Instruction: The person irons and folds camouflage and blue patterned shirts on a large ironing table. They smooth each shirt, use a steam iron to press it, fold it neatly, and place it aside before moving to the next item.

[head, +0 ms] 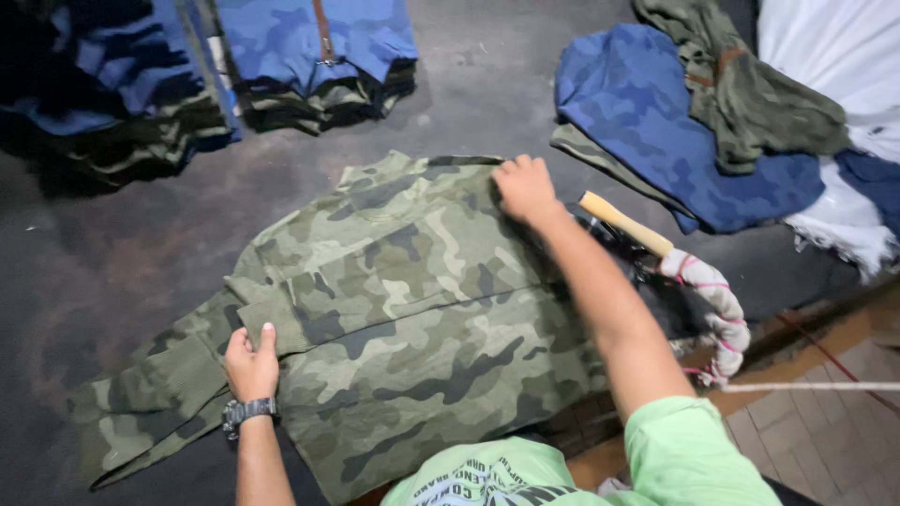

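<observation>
Green camouflage cotton, soft and creased, is lying spread before us: a camouflage shirt (412, 319) flattened on the dark worktable (112, 253), its sleeve (150, 403) stretching away to our left in a long, rumpled band. We are seeing the cloth as matte and woven, its blotches running from pale sage to near black. We are pinching a folded edge of the shirt with our left hand (251, 364), fingers curled under the cloth and thumb lying flat on top; a dark wristwatch (247, 412) is sitting on that wrist. We are pressing our right hand (525, 187) down near the collar end, fingers bent and knuckles up, resting on the fabric rather than gripping it. Just beside our right forearm a wooden handle (623, 225) is poking out, smooth and rounded, with rag wrapping (717, 309) bound in pink cord below it. Blue camouflage garments (656, 131) are lying heaped well apart at the far right, and folded stacks (319, 56) are sitting along the far edge
</observation>
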